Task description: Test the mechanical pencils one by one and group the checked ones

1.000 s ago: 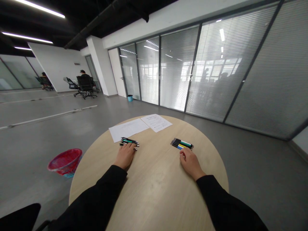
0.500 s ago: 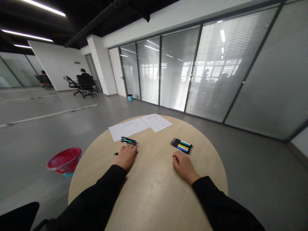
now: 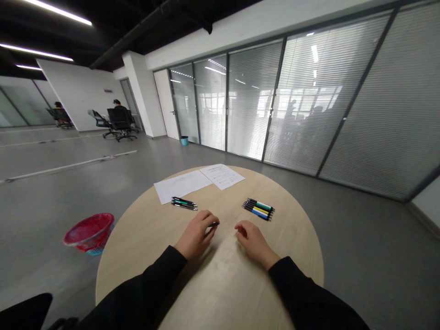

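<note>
My left hand (image 3: 199,233) is closed on a dark pen (image 3: 213,224), whose tip pokes out past the fingers over the middle of the table. Most of that pen is hidden by the hand. Facing it from the right, my right hand (image 3: 253,240) rests low over the tabletop with loosely curled fingers, thumb apart, and nothing seen in them. Beyond the left hand lies a small group of pens (image 3: 184,203) with black and green barrels. Past the right hand, several pens (image 3: 259,209) with green, yellow, white and blue barrels lie side by side.
Two printed sheets of paper (image 3: 184,184) lie at the far side of the round wooden table (image 3: 220,293). A red basket (image 3: 90,231) stands on the floor to the left. Farther off are office chairs (image 3: 119,123) with a seated person, and a blue bin (image 3: 184,141).
My left hand has picked up the single pen near the left group and carried it right, towards the middle. My right hand has shifted slightly left, away from the right-hand pens.
</note>
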The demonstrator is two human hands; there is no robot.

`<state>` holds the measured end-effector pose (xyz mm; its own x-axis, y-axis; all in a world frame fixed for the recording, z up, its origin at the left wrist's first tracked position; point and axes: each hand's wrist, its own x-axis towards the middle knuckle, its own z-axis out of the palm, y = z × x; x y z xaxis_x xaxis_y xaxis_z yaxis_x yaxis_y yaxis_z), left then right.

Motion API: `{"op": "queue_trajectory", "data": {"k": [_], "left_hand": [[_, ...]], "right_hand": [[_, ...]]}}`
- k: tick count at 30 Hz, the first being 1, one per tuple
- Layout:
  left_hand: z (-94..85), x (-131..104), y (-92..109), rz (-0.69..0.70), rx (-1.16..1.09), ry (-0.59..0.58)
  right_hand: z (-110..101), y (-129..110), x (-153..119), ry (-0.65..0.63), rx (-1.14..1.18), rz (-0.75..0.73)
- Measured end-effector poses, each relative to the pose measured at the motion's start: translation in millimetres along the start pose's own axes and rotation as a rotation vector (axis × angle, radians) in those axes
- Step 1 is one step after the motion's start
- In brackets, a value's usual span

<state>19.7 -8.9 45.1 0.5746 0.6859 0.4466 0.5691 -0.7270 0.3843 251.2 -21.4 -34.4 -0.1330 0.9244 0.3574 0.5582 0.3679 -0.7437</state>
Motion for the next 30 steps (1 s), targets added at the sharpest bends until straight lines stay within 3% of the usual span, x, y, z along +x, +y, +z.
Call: {"op": "queue_trajectory", "data": {"k": [4,12,18,25,30], "left_hand": [[-0.9,-2,2,-0.088,-0.158,0.060],[7.5,-2,-20,-0.274,-0.531,0.271],[17.0,-4,-33,-0.373,-0.789,0.297],[32.6,-10,-52,-0.485,-0.792,0.271],[36.7,-12,-52,-0.547,-0.874,0.278]], "right_hand": [[12,-7,6,-0.006,0.193,0.061],[29,4,21,-0.006,0.469,0.182],[32,16,26,0.078,0.540,0.262],[19,8,26,0.194,0.683,0.308],[16,8,26,0.247,0.717,0.324]]}}
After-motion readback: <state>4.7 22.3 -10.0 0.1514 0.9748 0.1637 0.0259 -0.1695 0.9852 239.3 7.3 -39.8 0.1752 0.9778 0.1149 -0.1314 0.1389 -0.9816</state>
